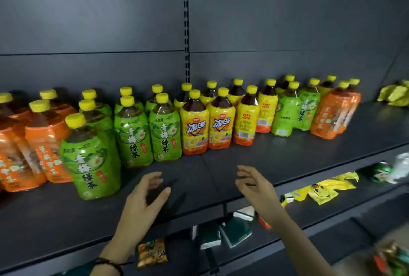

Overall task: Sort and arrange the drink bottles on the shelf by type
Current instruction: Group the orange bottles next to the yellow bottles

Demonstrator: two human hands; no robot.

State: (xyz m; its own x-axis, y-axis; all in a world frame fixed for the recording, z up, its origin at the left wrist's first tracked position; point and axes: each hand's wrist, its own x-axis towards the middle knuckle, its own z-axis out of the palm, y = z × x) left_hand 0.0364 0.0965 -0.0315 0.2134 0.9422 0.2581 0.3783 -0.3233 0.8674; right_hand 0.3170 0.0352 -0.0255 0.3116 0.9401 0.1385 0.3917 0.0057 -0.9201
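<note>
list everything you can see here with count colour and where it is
orange-label bottles: several, yellow caps, shelf far left; a few more at the right end
green-label bottles: about six, left of centre; two or three more right of centre
yellow-label bottles: about eight, centre
shelf: one, dark grey
yellow packets: a few, lower shelf, right
orange snack bag: one, lower shelf
left hand: open, empty, over shelf front
right hand: open, empty
</note>
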